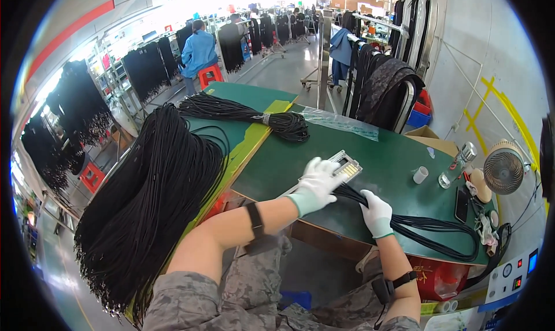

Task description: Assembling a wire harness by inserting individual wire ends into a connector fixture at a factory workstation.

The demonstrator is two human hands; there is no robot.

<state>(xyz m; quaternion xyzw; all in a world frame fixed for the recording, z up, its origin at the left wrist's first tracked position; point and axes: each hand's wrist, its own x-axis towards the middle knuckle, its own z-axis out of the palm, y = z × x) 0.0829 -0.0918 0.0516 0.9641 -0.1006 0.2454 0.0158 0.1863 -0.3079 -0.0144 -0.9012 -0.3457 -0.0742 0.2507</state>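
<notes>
Both of my hands wear white gloves with pale green cuffs. My left hand is at the near side of a flat metal fixture with a row of yellowish pieces in it. Its fingers reach toward the fixture, and its thumb and fingers close round the end of a bundle of black cables; the cable tips are hidden. Farther along the same bundle, my right hand is wrapped round it. From there the cables trail right in a long loop on the green tabletop.
A large heap of black cables drapes over the table's left side, beside a tied coil. At right stand a white cup, a glass bottle, a phone and a fan. A seated person works beyond.
</notes>
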